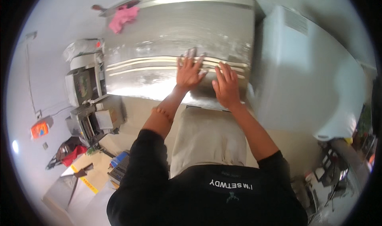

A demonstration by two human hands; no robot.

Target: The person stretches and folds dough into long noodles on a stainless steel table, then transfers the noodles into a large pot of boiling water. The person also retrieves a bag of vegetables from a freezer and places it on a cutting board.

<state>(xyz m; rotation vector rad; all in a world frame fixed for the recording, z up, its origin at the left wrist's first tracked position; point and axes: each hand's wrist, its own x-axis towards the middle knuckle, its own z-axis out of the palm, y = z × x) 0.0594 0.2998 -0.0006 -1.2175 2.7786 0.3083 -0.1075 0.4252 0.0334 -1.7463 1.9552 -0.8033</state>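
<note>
Three long, thin dough ropes lie side by side across a floured stainless steel table. Flat on the ropes, with its fingers spread, rests my left hand; its thumb is near the front rope and its fingertips reach past the back one. To its right, my right hand lies palm down, fingertips on the ropes close to their right ends. Neither hand is closed around anything. The parts of the ropes beneath the fingers are hidden.
A pink cloth lies at the table's back left corner. Right of the table stands a large white chest-like appliance. Shelving with boxes is at the left, and a cardboard box with yellow tape is at the lower left.
</note>
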